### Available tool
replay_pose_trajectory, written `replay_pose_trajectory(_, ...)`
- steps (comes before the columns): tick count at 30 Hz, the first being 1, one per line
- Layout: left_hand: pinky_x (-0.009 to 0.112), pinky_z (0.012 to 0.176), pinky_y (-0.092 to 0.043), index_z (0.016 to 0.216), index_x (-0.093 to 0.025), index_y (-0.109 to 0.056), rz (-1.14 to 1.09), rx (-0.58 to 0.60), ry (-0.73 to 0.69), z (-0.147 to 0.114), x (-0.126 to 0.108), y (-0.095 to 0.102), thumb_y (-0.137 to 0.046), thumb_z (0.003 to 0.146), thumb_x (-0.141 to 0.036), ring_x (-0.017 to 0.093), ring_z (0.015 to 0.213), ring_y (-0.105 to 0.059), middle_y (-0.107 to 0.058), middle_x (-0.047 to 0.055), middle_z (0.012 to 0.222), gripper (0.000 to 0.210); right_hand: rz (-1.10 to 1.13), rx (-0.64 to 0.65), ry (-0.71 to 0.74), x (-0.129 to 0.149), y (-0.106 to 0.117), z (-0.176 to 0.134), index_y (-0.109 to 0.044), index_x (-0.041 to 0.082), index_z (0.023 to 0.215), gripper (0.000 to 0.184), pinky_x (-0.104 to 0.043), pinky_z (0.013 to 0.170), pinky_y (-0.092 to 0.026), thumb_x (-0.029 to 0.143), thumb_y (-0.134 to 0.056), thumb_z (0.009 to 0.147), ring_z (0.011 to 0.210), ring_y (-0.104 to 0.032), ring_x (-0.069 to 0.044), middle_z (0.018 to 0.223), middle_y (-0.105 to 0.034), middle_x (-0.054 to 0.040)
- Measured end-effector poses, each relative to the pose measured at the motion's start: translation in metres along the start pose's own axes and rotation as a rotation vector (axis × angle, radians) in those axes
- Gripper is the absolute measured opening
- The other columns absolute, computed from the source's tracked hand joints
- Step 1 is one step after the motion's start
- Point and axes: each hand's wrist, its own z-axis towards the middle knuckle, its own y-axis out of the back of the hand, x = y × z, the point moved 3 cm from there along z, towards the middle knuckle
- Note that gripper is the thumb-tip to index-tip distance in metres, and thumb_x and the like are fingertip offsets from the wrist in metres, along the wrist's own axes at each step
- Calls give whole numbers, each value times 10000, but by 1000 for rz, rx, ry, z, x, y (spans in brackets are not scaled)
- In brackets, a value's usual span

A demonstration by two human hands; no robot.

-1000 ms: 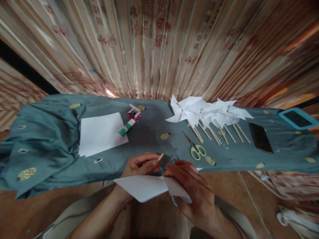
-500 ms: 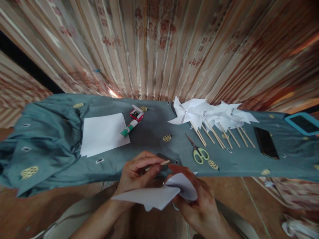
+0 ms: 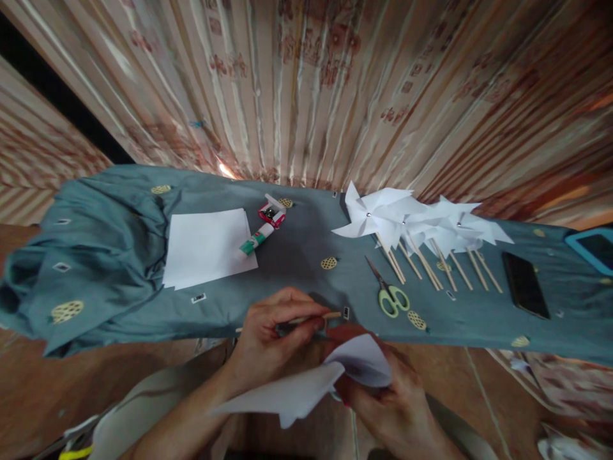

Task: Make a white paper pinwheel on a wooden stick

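My left hand (image 3: 282, 326) pinches a thin wooden stick (image 3: 332, 315), whose tip pokes out past the thumb and forefinger toward the right. Close beside it, my right hand (image 3: 383, 390) is closed on a white paper pinwheel (image 3: 297, 390) with folded, curled blades. The pinwheel hangs over the near table edge, below the stick. Part of my right fingers is hidden behind the curled paper. Just beyond my hands lie green-handled scissors (image 3: 393, 300), blades pointing away to the left.
Several finished white pinwheels (image 3: 383, 214) on sticks lie at the back right. A black phone (image 3: 525, 285) and a blue-framed device (image 3: 594, 248) are farther right. On the left are white paper sheets (image 3: 205, 246), a glue stick (image 3: 257, 239) and a small red box (image 3: 272, 212). A green cloth (image 3: 297, 268) covers the table.
The stick now sticks out farther to the right from my left fingers. The pinwheel has tilted slightly in my right hand. The whole view has shifted a little.
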Motion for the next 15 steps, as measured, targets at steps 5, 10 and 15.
replay_pose_trajectory(5,215,610,-498,812,-230,-796,-96,-37,111,0,4,-2,-704,748,-151,136,677,-637,-716,55,758,137,-63,-19,94,4,2,3,-618,257,1069,263,-278,702,-620,153,-581,830,759,-719,-168,909,-743,-6)
replay_pose_trajectory(10,218,597,-491,779,-219,-795,-167,-46,186,3,9,-3,-747,722,-227,145,676,-632,-716,60,748,75,-145,-58,145,4,8,3,-483,254,1325,463,-334,800,-612,176,-562,876,862,-716,-197,918,-744,-25)
replay_pose_trajectory(15,222,613,-492,778,-227,-797,-158,-54,169,4,7,-4,-742,722,-220,144,676,-630,-716,55,747,79,-220,45,318,7,4,8,-347,235,1451,587,-379,852,-591,113,-475,891,921,-700,-206,975,-733,-48)
